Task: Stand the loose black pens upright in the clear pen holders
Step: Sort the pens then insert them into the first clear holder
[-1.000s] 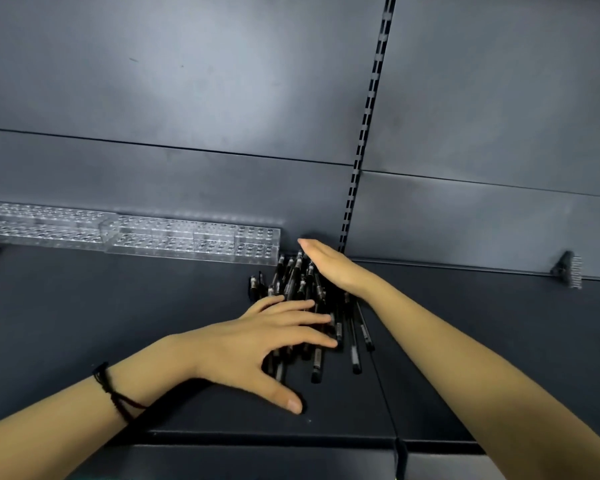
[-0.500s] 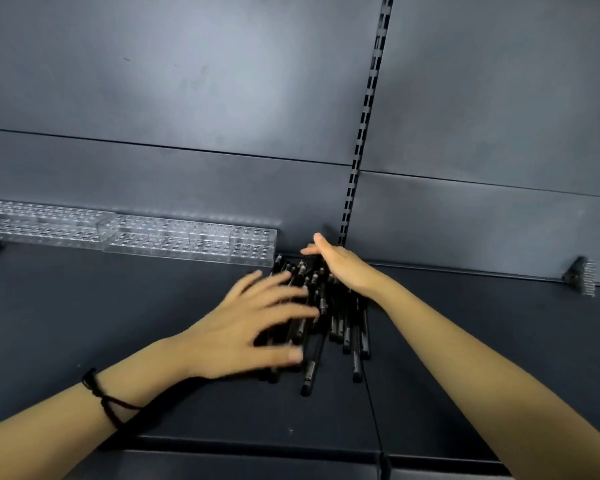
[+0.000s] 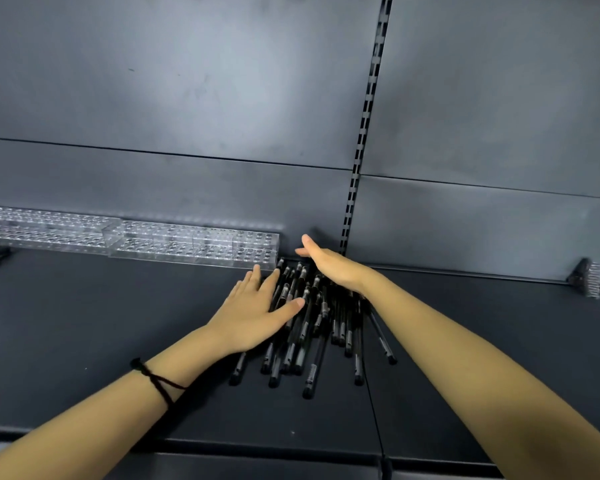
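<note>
On a dark grey metal shelf (image 3: pixel 101 341), the left hand (image 3: pixel 257 308) and right hand (image 3: pixel 329 265), flat and empty, flank loose black pens (image 3: pixel 312 330); clear perforated acrylic holders (image 3: pixel 194 244) at ten o'clock.

The dark shelf (image 3: pixel 101 323) carries a heap of black pens (image 3: pixel 312 327); clear pen holders (image 3: pixel 194 245) stand along its back edge.

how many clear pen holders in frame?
2. Right holder sits at the back of the shelf, its right end beside the pen pile. Left holder lies directly left of it, running off the left edge; more may be out of view.
</note>
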A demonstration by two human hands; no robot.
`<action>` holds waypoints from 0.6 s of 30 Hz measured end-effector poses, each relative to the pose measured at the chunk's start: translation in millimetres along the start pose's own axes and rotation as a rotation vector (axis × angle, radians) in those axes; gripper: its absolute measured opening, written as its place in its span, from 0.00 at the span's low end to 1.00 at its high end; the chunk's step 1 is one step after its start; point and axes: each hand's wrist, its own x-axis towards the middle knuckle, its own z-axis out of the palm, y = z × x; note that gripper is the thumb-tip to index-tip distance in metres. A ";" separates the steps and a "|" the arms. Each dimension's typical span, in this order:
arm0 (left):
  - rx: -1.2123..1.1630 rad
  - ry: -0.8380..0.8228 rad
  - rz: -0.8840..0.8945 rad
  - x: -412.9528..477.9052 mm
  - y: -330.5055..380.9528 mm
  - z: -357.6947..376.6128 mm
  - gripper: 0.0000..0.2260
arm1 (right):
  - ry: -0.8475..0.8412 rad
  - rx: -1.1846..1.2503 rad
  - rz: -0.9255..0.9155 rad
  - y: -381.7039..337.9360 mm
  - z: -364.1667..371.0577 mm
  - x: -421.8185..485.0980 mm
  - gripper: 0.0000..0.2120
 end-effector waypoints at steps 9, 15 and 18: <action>-0.306 0.090 -0.025 6.2 -3.1 4.8 0.34 | 0.089 0.110 -0.101 -5.0 4.1 11.7 0.37; -0.348 0.107 0.004 7.2 -3.8 5.6 0.34 | 0.025 0.020 -0.024 -13.9 7.4 15.7 0.38; -0.418 0.104 0.020 7.0 -5.8 5.1 0.34 | -0.010 0.009 -0.017 -17.0 11.3 15.3 0.38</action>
